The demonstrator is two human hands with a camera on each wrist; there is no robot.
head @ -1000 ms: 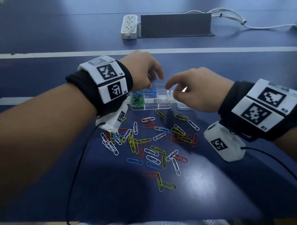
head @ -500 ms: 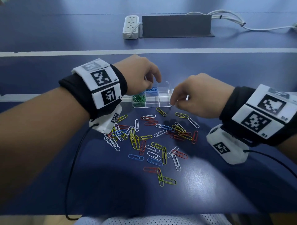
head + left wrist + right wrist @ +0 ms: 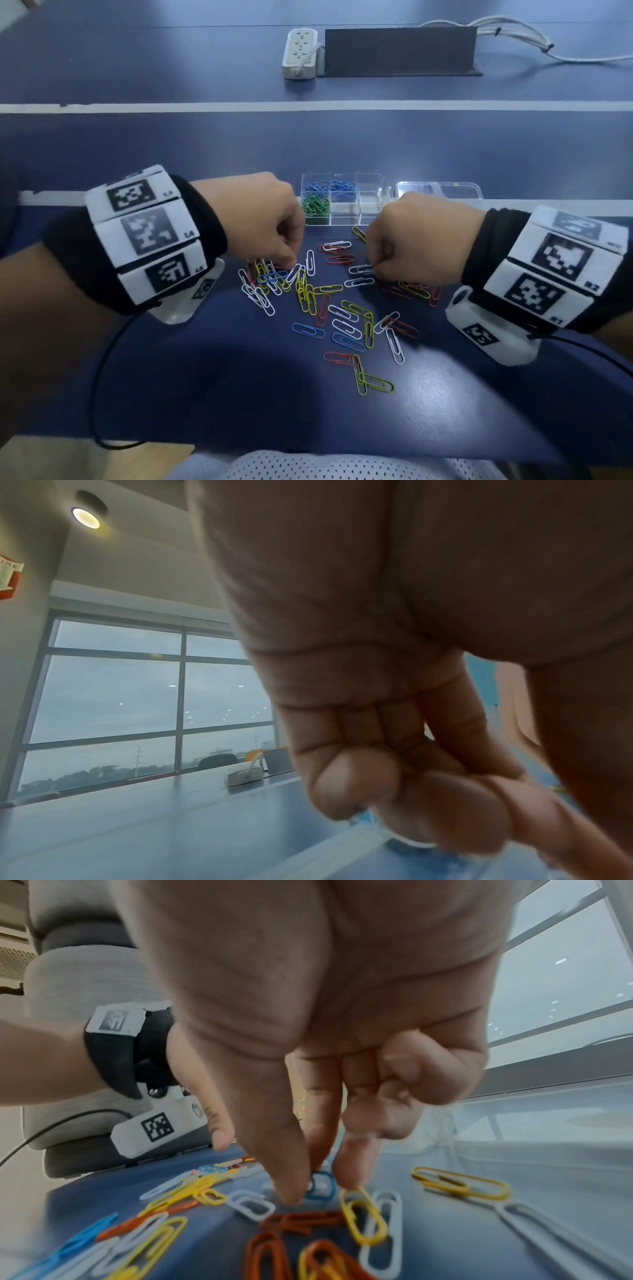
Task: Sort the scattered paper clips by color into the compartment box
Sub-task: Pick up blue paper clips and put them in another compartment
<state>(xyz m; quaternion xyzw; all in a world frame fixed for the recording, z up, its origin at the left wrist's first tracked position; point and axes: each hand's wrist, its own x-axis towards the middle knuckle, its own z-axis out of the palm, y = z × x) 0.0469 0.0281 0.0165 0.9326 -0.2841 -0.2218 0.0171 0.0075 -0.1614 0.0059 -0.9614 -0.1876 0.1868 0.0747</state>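
Paper clips [image 3: 337, 308] in blue, white, yellow, red and green lie scattered on the dark blue table. Behind them stands the clear compartment box [image 3: 368, 209], with blue clips [image 3: 329, 186] in its back-left cells and green clips [image 3: 315, 205] in the front-left cell. My right hand [image 3: 375, 270] is down on the pile; in the right wrist view its thumb and forefinger pinch a blue clip [image 3: 320, 1188] that lies on the table. My left hand [image 3: 291, 267] reaches into the left of the pile with curled fingers [image 3: 352, 783]; blur hides whether they hold a clip.
The box's clear lid [image 3: 438, 190] lies open to the right of the box. A white power strip [image 3: 301, 51] and a dark upright panel [image 3: 399, 49] with cables stand far back. The near table edge is by my lap.
Both hands have come back from over the compartment box and dropped onto the clip pile. The right thumb and forefinger have closed on a blue clip.
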